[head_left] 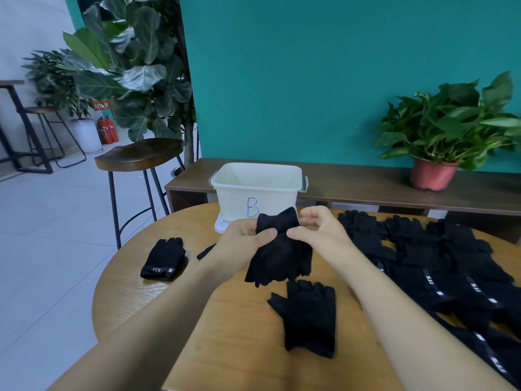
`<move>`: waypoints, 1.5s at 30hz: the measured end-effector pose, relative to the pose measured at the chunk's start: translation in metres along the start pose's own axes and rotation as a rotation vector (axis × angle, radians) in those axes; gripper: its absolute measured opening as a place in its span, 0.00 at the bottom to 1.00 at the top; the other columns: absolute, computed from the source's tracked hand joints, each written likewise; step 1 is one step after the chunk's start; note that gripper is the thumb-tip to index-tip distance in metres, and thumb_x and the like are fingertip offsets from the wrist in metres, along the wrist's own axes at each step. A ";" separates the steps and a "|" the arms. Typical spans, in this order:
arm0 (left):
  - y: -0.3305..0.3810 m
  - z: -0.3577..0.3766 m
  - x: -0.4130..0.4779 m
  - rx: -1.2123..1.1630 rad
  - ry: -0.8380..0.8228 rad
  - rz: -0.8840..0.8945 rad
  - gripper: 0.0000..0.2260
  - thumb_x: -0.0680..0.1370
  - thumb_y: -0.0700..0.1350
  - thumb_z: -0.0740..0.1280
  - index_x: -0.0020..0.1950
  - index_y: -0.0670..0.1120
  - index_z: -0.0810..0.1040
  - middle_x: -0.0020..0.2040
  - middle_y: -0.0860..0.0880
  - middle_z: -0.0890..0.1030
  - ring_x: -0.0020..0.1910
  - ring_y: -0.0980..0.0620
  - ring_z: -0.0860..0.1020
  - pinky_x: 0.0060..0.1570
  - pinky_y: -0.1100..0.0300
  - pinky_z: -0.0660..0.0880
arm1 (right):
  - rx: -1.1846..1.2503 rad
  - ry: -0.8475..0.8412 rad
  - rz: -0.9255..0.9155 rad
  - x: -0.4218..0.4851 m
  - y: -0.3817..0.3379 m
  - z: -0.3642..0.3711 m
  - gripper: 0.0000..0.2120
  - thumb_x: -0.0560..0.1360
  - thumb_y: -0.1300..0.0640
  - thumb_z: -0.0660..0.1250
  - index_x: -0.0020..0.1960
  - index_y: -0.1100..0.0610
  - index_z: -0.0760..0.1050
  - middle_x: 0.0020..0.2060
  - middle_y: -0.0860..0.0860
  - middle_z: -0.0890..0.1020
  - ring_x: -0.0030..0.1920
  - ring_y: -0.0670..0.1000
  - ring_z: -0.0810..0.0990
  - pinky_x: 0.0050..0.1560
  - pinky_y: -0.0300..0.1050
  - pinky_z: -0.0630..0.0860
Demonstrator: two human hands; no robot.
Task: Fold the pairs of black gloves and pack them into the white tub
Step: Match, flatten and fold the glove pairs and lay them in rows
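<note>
The held glove (277,255) hides the fingers of the left hand (239,244) and the lower front of the white tub (234,198). The glove pile (439,261) runs off the right edge. A half-covered black strip (205,251) beside that wrist is unidentifiable.

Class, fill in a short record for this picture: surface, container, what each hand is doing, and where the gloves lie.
Surface: round wooden table
Container: white tub, marked B, at the table's far edge
Left hand: grips the held glove above the table
Right hand: pinches the same glove's upper part
Loose glove: flat, nearest the person
Folded pair: left side
Glove pile: right side
</note>
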State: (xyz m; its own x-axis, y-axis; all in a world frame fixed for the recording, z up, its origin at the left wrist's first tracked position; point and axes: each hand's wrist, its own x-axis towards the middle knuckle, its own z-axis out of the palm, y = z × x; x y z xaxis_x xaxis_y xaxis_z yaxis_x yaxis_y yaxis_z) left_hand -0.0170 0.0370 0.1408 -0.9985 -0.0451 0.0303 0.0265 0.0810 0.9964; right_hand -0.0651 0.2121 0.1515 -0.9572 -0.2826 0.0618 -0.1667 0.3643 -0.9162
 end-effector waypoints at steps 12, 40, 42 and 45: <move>0.017 -0.007 -0.014 0.178 -0.160 -0.009 0.11 0.80 0.39 0.67 0.62 0.46 0.79 0.48 0.47 0.87 0.48 0.49 0.85 0.48 0.58 0.82 | 0.288 -0.092 -0.049 -0.017 -0.014 -0.021 0.02 0.76 0.62 0.70 0.45 0.59 0.82 0.38 0.49 0.86 0.38 0.45 0.84 0.35 0.34 0.77; -0.053 0.008 -0.062 -0.082 -0.467 -0.279 0.19 0.73 0.34 0.68 0.64 0.37 0.75 0.57 0.40 0.81 0.57 0.44 0.79 0.58 0.53 0.77 | 0.252 -0.405 0.351 -0.071 0.052 -0.033 0.12 0.63 0.52 0.78 0.43 0.56 0.83 0.49 0.57 0.83 0.50 0.58 0.77 0.56 0.51 0.72; -0.048 0.010 -0.057 -0.051 -0.436 -0.281 0.19 0.71 0.36 0.69 0.62 0.41 0.77 0.56 0.41 0.82 0.55 0.43 0.80 0.60 0.48 0.75 | 0.289 -0.325 0.340 -0.066 0.052 -0.034 0.09 0.66 0.53 0.76 0.43 0.56 0.83 0.49 0.58 0.84 0.51 0.58 0.78 0.59 0.54 0.72; -0.035 0.019 -0.047 0.066 -0.290 -0.224 0.10 0.77 0.44 0.72 0.56 0.45 0.81 0.51 0.45 0.85 0.51 0.45 0.83 0.57 0.51 0.77 | 0.302 -0.259 0.307 -0.059 0.047 -0.034 0.08 0.73 0.57 0.72 0.52 0.58 0.83 0.52 0.57 0.85 0.57 0.60 0.82 0.66 0.57 0.71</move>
State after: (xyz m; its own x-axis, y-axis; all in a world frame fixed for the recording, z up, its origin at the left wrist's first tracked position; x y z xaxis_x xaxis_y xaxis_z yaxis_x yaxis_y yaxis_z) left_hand 0.0282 0.0547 0.1026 -0.9515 0.2141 -0.2210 -0.1876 0.1654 0.9682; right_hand -0.0249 0.2763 0.1183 -0.8551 -0.4272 -0.2939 0.2261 0.2028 -0.9528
